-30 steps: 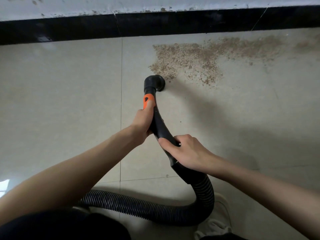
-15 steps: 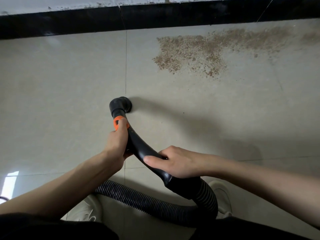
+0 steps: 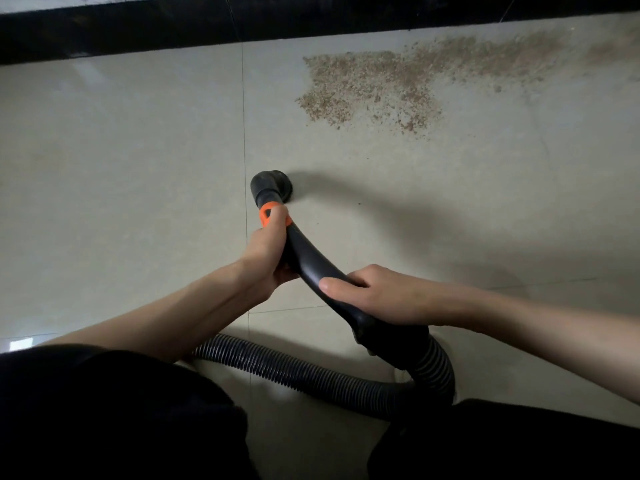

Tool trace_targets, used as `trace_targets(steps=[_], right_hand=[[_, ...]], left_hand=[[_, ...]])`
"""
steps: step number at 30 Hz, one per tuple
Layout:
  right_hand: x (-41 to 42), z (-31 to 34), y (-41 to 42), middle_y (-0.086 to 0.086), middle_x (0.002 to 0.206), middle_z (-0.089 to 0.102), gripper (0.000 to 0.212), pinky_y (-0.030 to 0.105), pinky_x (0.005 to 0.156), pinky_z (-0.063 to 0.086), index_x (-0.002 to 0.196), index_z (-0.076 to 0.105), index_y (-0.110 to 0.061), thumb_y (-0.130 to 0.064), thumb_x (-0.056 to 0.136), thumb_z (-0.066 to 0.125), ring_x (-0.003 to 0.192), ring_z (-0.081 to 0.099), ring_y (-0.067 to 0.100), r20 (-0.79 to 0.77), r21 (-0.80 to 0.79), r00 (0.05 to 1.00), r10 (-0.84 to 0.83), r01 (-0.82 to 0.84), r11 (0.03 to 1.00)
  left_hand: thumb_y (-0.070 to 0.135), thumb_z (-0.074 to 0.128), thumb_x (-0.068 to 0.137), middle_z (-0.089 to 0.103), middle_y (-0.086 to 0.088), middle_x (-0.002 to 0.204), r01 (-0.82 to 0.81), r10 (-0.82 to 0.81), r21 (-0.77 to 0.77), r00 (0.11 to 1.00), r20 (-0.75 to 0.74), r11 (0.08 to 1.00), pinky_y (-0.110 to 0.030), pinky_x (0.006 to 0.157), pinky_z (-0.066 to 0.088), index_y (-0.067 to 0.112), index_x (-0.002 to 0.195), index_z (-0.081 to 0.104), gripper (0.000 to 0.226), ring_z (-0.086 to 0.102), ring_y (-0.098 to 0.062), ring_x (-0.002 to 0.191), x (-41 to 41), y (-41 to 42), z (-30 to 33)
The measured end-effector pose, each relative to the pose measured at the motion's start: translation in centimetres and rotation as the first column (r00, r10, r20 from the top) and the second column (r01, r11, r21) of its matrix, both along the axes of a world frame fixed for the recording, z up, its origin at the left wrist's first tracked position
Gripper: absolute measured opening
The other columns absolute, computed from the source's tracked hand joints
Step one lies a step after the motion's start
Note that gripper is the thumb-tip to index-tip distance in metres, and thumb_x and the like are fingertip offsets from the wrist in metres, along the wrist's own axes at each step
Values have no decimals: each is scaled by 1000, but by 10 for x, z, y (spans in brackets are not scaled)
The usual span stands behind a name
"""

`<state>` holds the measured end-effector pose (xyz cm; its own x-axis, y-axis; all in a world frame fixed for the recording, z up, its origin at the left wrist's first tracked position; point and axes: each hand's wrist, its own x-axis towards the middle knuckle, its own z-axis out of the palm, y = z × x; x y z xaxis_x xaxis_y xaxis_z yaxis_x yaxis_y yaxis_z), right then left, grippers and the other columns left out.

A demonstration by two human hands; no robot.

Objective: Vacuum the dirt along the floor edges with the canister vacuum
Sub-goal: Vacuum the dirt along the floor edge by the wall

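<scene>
Glossy beige floor tiles point(image 3: 121, 168) meet a black baseboard point(image 3: 138, 32)

Bare floor point(image 3: 121, 168) left; black baseboard point(image 3: 138, 32) blocks beyond.

We see a pale tiled floor point(image 3: 121, 185) meeting a black skirting point(image 3: 121, 32). Brown dirt point(image 3: 381, 84) lies along that far edge. A ribbed hose point(image 3: 294, 372) trails across its near side.

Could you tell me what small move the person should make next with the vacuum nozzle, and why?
Probably push the nozzle forward and to the right, toward the dirt patch. The nozzle sits on bare tile well short of the brown grit, which lies by the black baseboard. The left hand grips near the orange collar and the right hand holds the curved handle, so both can steer.
</scene>
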<state>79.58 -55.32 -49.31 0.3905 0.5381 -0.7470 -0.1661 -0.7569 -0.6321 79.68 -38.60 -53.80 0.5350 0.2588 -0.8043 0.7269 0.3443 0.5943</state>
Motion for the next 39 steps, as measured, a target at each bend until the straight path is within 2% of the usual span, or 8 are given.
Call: trace_targets(steps=[8, 13, 18, 21, 24, 30, 34, 39], right_hand=[[-10, 4, -7, 9, 77, 65, 57, 38, 73, 55, 85, 57, -9, -62, 93, 39, 58, 60, 15, -25, -8, 999, -47, 47, 999], [-22, 1, -13, 3, 73, 52, 54, 32, 66, 41, 76, 47, -17, -66, 92, 34, 66, 48, 14, -3, 6, 1000, 10, -10, 1000], [-20, 0, -10, -8, 67, 55, 50, 13, 53, 40, 71, 48, -20, -62, 94, 35, 52, 49, 1, 86, -20, 992, -89, 91, 996], [-20, -1, -12, -7, 67, 56, 50, 21, 59, 41, 72, 49, -19, -62, 93, 35, 59, 52, 6, 82, -33, 977, -197, 200, 979], [-23, -2, -21, -3, 73, 58, 54, 24, 64, 44, 77, 52, -17, -65, 93, 35, 65, 55, 11, -20, -48, 969, -245, 244, 969], [-13, -1, -28, -1, 85, 70, 47, 27, 84, 54, 94, 60, -10, -51, 100, 36, 80, 68, 10, -546, 60, 806, -228, 309, 949], [-13, -3, -25, 1, 95, 68, 45, 30, 95, 49, 102, 57, -8, -47, 102, 34, 90, 65, 11, -586, 83, 795, -154, 248, 965], [-8, -4, -27, -2, 79, 67, 43, 18, 70, 53, 93, 55, -9, -43, 104, 32, 71, 65, 6, -539, 88, 820, -195, 285, 955]], left_hand=[[39, 43, 91, 46, -4, 73, 98, -98, -20, 995, -5, 995, -31, 56, 47, 13, 85, 47, 27, 51, -20, 66, 4, -10, 4], [43, 42, 92, 50, -3, 76, 151, -150, 36, 988, -30, 988, -27, 52, 47, 13, 91, 51, 31, 54, -20, 67, -5, -16, 2], [44, 44, 93, 53, -3, 80, 208, -208, 23, 978, 5, 978, -30, 57, 48, 12, 95, 52, 34, 56, -19, 72, 13, -23, 6], [48, 46, 92, 55, -5, 86, 243, -243, -4, 970, 21, 970, -32, 66, 50, 8, 106, 51, 43, 57, -21, 77, 23, -34, 6], [50, 44, 93, 57, -5, 85, 365, -365, 8, 931, 16, 931, -30, 64, 51, 9, 105, 53, 44, 58, -20, 76, 27, -42, 2], [50, 43, 93, 58, -2, 82, 527, -527, 84, 849, -18, 846, -24, 54, 47, 16, 90, 52, 36, 59, -14, 69, 33, -46, 5], [49, 42, 94, 58, -2, 82, 523, -524, 134, 851, -30, 842, -25, 54, 46, 16, 87, 52, 36, 58, -15, 70, 27, -43, 2], [48, 45, 94, 56, -2, 84, 492, -499, 129, 866, 34, 861, -29, 63, 50, 15, 91, 53, 34, 57, -16, 75, 36, -43, -3]])
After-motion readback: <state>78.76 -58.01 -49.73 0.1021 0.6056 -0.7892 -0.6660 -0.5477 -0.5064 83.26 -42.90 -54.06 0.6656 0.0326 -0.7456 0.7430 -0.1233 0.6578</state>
